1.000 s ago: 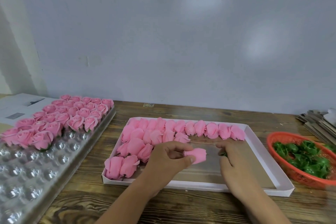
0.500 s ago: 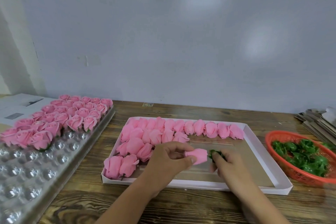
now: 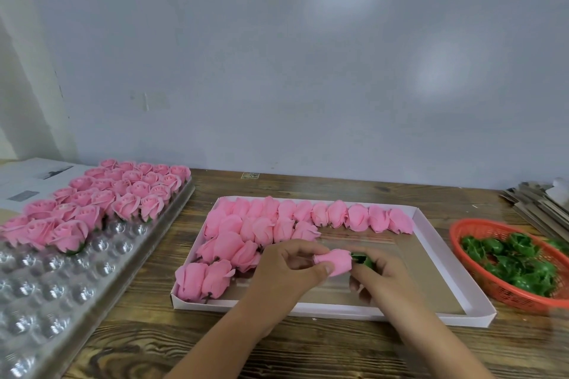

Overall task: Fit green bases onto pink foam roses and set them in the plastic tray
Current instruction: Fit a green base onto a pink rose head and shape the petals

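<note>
**Base meeting rose over white box**

Left hand (image 3: 286,268) pinching soft pink foam rose (image 3: 335,261), right hand (image 3: 377,275) gripping crinkly green base (image 3: 363,259) against its end, over shallow white box (image 3: 455,304). Loose rosebuds (image 3: 277,224) in box at 12 and 9 o'clock. Dimpled clear plastic tray (image 3: 46,301) at 9 o'clock, finished roses (image 3: 101,200) at far end. Orange mesh basket (image 3: 471,274) at 3 o'clock, full of green bases (image 3: 517,264).

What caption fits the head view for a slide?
Left hand holds a pink rose while right hand presses a green base on, above the white box.
</note>
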